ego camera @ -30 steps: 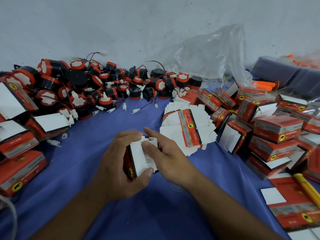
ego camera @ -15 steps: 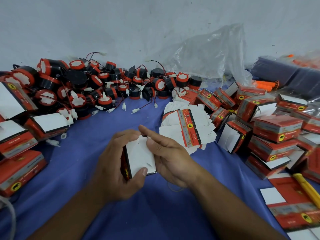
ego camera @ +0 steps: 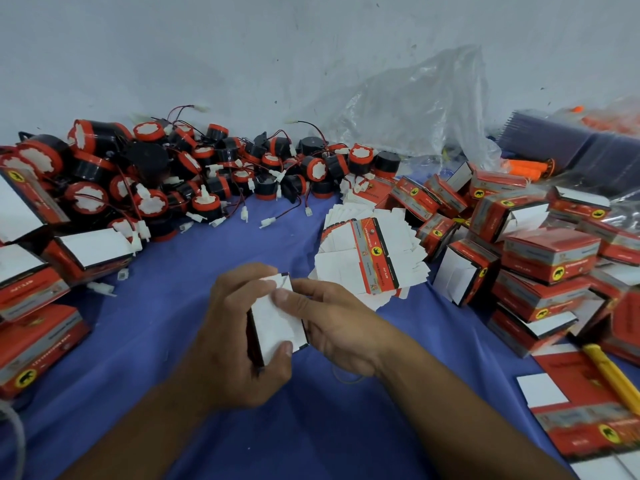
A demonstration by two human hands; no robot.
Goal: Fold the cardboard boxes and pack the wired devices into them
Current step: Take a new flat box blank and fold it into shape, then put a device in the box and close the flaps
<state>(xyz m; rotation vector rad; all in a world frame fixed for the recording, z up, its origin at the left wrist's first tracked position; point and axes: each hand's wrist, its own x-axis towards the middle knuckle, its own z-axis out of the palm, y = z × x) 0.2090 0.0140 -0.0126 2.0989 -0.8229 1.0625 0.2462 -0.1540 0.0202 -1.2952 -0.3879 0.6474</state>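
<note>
Both hands grip one cardboard box (ego camera: 275, 322): left hand (ego camera: 230, 341) wraps its side, right hand (ego camera: 332, 320) thumb presses the flap; squeezing hard could crease it.

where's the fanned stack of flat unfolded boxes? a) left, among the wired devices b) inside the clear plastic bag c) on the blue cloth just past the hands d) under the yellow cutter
c: the stack of flat boxes lies on the blue cloth just past the right hand and left hand, which hold a small box.
</note>
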